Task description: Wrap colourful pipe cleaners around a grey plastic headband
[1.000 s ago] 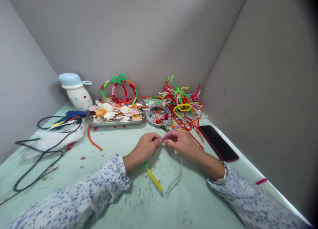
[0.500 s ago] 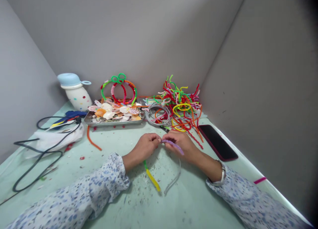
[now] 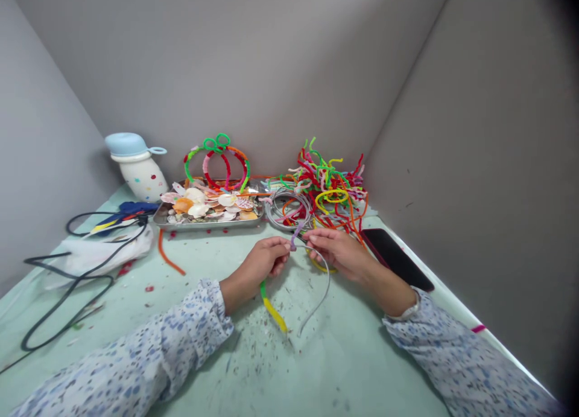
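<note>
My left hand (image 3: 266, 260) is closed around a curved grey wire (image 3: 326, 284). Green and yellow pipe cleaner (image 3: 274, 314) wraps the end that hangs below this hand. At its fingertips a purple pipe cleaner (image 3: 296, 233) is wound on the wire, its loose tail pointing up and away. The wire's bare part arcs to the right and down toward the table. Just right of the purple tail, my right hand (image 3: 337, 252) has its fingers bent and apart, with nothing visible held. A yellow loop lies partly hidden below it.
A metal tray (image 3: 208, 225) of shells stands at the back, with wrapped rings (image 3: 217, 163) above it. Coiled wire (image 3: 269, 215) and a pile of pipe cleaners (image 3: 330, 175) lie to its right. A phone (image 3: 400, 261), a bottle (image 3: 142, 175) and black cable (image 3: 27, 335) flank the work area.
My right hand has moved off the purple pipe cleaner, slightly up and right. The purple tail, which pointed right and down, now points upward. My left hand keeps its hold on the wire.
</note>
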`<state>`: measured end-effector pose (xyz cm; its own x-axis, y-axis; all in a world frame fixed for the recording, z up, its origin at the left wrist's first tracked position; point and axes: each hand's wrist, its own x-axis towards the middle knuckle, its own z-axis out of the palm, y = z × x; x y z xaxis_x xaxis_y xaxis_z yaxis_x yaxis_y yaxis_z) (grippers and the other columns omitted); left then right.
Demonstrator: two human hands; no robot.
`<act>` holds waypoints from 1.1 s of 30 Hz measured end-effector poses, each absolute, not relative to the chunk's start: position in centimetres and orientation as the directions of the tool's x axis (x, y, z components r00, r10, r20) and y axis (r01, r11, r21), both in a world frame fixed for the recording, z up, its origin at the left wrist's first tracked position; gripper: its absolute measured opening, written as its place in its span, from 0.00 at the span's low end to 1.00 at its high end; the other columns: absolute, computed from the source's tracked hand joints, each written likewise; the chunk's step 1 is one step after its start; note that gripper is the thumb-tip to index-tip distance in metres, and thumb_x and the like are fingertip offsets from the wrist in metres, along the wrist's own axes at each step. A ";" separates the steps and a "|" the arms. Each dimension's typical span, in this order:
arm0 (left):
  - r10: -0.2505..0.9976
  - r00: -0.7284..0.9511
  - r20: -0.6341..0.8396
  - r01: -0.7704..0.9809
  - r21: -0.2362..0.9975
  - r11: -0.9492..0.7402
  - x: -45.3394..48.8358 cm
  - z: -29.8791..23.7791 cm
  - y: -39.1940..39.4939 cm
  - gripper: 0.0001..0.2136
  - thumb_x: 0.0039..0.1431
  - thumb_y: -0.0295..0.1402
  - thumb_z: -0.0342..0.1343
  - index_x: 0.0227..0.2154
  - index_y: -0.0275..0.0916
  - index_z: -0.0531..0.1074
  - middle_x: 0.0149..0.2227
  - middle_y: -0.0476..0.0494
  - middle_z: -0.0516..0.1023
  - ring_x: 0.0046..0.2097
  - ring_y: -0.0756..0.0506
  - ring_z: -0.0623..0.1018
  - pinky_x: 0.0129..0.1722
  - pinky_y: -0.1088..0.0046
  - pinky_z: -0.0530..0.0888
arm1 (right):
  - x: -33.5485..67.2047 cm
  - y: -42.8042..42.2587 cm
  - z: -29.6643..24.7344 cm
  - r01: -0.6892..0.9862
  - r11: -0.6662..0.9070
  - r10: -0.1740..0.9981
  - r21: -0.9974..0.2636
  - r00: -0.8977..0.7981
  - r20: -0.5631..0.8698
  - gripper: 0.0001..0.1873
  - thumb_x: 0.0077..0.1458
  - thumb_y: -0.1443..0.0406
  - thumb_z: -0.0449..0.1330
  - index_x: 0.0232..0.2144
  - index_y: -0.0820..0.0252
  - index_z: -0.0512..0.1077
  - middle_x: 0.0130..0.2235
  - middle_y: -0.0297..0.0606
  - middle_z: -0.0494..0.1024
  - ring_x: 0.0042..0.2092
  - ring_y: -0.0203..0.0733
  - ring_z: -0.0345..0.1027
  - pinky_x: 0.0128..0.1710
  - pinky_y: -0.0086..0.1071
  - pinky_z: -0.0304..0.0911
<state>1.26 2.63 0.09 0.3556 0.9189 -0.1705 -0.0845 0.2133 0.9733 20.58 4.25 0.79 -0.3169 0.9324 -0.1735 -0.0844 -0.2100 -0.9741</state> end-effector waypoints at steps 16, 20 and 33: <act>0.901 0.387 -0.195 -0.141 0.953 0.267 1.6 0.5 2.1 0.07 0.50 0.34 0.54 0.26 0.37 0.64 0.20 0.56 0.63 0.15 0.58 0.59 0.13 0.81 0.51 | 18.3 2.1 0.8 0.283 0.372 0.909 -0.884 -0.306 0.284 0.09 0.52 0.62 0.60 0.36 0.60 0.73 0.35 0.39 0.75 0.36 0.39 0.70 0.38 0.33 0.65; 0.894 0.404 -0.193 -0.129 0.956 0.265 1.7 0.5 2.0 0.06 0.51 0.34 0.53 0.27 0.37 0.65 0.20 0.56 0.64 0.15 0.58 0.60 0.13 0.81 0.51 | 18.4 1.9 0.4 0.420 0.460 0.886 -0.782 -0.278 0.372 0.07 0.54 0.64 0.58 0.35 0.59 0.73 0.34 0.37 0.74 0.35 0.38 0.68 0.36 0.31 0.63; 0.885 0.423 -0.192 -0.081 0.965 0.249 1.6 0.4 1.8 0.07 0.52 0.34 0.53 0.28 0.35 0.68 0.19 0.55 0.64 0.14 0.58 0.60 0.13 0.81 0.52 | 18.7 1.7 1.0 0.487 0.599 0.801 -0.635 -0.371 0.471 0.06 0.54 0.68 0.57 0.31 0.59 0.74 0.29 0.36 0.72 0.31 0.37 0.65 0.32 0.29 0.60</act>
<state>1.60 1.79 0.41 0.4234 0.8853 -0.1924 -0.0812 0.2486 0.9652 18.71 1.69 1.03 -0.3707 0.8007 0.4705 0.4873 0.5990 -0.6354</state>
